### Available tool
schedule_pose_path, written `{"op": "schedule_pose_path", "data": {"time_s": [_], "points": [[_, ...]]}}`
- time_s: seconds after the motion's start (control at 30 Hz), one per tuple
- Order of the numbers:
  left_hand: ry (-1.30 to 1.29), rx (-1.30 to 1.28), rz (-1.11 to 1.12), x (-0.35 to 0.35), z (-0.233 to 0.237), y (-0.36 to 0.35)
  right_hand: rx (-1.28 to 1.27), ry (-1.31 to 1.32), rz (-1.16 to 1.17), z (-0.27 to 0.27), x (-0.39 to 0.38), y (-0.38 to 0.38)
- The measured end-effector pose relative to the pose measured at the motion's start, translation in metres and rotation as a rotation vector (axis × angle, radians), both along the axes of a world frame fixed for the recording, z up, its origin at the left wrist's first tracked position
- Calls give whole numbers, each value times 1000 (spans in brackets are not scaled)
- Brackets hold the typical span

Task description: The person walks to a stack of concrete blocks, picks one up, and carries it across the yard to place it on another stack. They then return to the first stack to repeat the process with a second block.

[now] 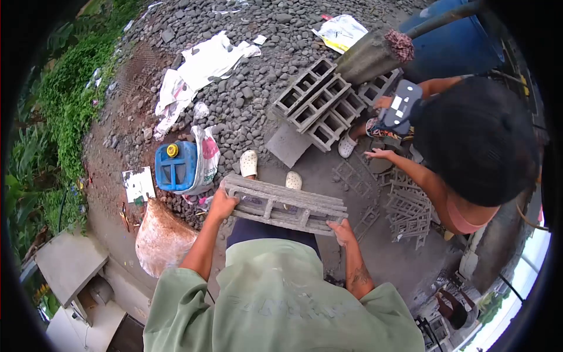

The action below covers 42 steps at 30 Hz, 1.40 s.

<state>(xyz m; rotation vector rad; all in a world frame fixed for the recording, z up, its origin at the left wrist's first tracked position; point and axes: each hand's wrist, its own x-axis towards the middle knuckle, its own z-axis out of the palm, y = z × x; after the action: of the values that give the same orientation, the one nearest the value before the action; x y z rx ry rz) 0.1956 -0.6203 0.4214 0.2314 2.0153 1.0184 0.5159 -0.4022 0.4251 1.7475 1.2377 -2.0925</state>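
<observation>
Held level in front of my body is a grey hollow concrete block (285, 203), its openings facing up toward the camera. My left hand (223, 203) grips its left end, and my right hand (342, 230) grips its lower right corner, with the fingers partly hidden beneath. Beyond the block, more hollow blocks (319, 102) lean in a stack on the gravel, with a flat grey slab (288, 145) at their near side. My feet in pale clogs (248, 163) show just past the held block.
A co-worker (475, 141) in a dark cap is close on the right, near stacked block pieces (407, 208). A blue jerrycan (177, 166) and a stained sack (164, 237) stand at left. A blue barrel (451, 44) is at upper right; another person (454, 308) is farther off.
</observation>
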Motion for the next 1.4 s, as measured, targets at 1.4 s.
{"op": "schedule_pose_path", "data": {"time_s": [1.4], "points": [[303, -351, -828, -134, -454, 264, -158, -204, -441, -431, -71, 116]]}}
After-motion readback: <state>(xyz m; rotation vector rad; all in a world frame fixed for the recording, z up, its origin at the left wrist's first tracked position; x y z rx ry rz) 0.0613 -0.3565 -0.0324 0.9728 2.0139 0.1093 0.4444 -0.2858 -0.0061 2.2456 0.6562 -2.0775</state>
